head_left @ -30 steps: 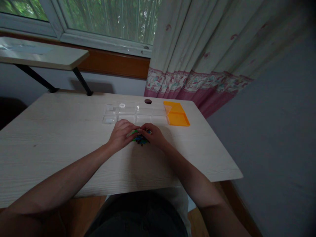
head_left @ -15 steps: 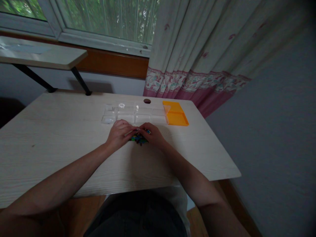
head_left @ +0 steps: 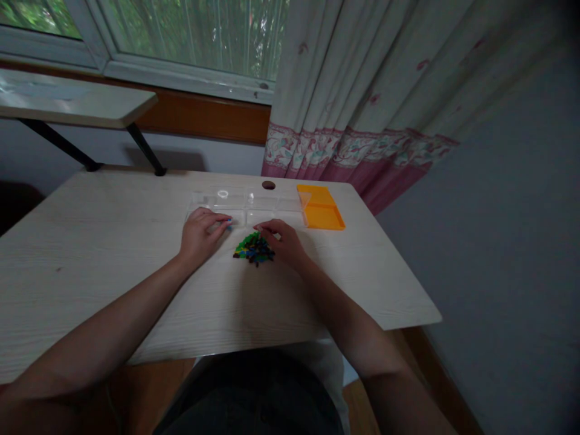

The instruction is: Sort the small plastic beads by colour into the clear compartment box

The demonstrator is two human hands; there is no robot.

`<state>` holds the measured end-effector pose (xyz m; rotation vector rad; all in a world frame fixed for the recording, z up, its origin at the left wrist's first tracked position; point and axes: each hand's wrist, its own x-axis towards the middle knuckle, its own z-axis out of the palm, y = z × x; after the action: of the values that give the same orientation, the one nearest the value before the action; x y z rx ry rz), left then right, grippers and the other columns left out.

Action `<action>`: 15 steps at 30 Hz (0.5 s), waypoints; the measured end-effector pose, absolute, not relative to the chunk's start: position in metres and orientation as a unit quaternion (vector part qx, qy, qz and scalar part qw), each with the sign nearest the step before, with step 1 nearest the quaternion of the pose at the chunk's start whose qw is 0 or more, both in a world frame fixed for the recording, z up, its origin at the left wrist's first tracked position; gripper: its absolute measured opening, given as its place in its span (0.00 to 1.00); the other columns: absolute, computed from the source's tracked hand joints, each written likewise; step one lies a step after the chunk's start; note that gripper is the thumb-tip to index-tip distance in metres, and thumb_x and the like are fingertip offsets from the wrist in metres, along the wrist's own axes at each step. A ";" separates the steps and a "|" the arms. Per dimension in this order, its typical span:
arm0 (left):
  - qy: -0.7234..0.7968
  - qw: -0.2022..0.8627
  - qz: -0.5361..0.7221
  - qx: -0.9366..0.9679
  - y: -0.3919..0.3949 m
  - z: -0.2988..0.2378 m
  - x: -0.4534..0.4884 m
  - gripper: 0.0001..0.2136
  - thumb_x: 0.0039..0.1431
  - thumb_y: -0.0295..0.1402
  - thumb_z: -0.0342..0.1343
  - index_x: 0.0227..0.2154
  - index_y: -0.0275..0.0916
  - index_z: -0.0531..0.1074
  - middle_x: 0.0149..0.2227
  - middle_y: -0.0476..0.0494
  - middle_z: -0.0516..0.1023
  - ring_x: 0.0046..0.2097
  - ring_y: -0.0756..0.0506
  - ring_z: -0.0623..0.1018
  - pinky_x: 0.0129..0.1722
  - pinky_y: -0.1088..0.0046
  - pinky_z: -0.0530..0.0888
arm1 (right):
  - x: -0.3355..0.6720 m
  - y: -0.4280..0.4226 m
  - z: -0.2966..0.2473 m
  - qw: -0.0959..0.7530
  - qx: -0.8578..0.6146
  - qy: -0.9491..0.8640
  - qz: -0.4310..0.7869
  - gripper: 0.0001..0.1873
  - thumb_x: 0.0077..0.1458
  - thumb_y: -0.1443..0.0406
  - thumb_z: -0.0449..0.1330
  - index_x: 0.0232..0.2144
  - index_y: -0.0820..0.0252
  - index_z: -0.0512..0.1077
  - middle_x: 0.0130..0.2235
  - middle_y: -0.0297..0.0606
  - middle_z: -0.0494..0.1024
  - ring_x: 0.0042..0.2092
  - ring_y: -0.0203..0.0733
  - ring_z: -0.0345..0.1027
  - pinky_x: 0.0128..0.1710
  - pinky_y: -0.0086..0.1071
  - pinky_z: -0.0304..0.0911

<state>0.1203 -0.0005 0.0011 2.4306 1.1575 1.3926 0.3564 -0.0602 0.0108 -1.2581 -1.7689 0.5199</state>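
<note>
Hands [head_left: 286, 243] near the multicoloured pile [head_left: 252, 249]

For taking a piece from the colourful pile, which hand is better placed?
Probably the right hand, close to the pile; the left hand pinches a small blue piece by the clear tray.

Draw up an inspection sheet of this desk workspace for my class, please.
Surface: pale wood-grain desktop with a dark round hole near its back edge.
Job's things: loose heap of small green, blue, yellow and dark pieces; clear plastic compartment tray behind it; flat orange rectangular plastic piece at the tray's right end.
Clutter: small dark mark at left.
Grips: left hand pinches a small blue piece; right hand is at the heap, hold unclear.
Cables: nothing seen for certain.
Surroundings: white-framed glass window, white-and-pink patterned fabric curtain.
</note>
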 end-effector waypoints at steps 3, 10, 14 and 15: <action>0.419 0.014 0.454 0.786 0.010 0.001 0.112 0.13 0.62 0.44 0.58 0.35 0.40 0.79 0.34 0.45 0.80 0.43 0.42 0.74 0.48 0.62 0.68 | 0.359 -0.059 0.012 0.451 -0.523 -0.691 0.213 0.10 0.62 0.62 0.58 0.39 0.55 0.80 0.38 0.37 0.81 0.41 0.40 0.72 0.44 0.34 0.65; 0.489 -0.031 0.428 0.759 0.017 -0.006 0.109 0.12 0.59 0.46 0.60 0.31 0.42 0.80 0.40 0.41 0.77 0.49 0.36 0.68 0.52 0.55 0.62 | 0.359 -0.060 0.016 0.444 -0.529 -0.690 0.214 0.11 0.63 0.62 0.58 0.39 0.57 0.80 0.39 0.39 0.82 0.43 0.40 0.73 0.44 0.33 0.66; 0.517 -0.044 0.397 0.757 0.015 -0.006 0.107 0.10 0.58 0.42 0.59 0.32 0.41 0.80 0.44 0.39 0.76 0.53 0.33 0.65 0.53 0.52 0.60 | 0.359 -0.062 0.018 0.443 -0.519 -0.702 0.204 0.11 0.63 0.63 0.57 0.38 0.58 0.80 0.40 0.40 0.82 0.43 0.40 0.73 0.45 0.34 0.65; 0.521 -0.045 0.388 0.759 0.014 -0.005 0.107 0.10 0.58 0.41 0.59 0.32 0.41 0.80 0.45 0.39 0.76 0.54 0.33 0.65 0.53 0.52 0.59 | 0.359 -0.061 0.019 0.443 -0.516 -0.705 0.200 0.11 0.63 0.62 0.57 0.38 0.58 0.80 0.39 0.40 0.82 0.43 0.40 0.73 0.45 0.34 0.65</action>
<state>0.1068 0.0143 -0.0050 2.4551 1.6865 1.2542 0.3590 -0.0614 0.0186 -1.2806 -1.7488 0.4961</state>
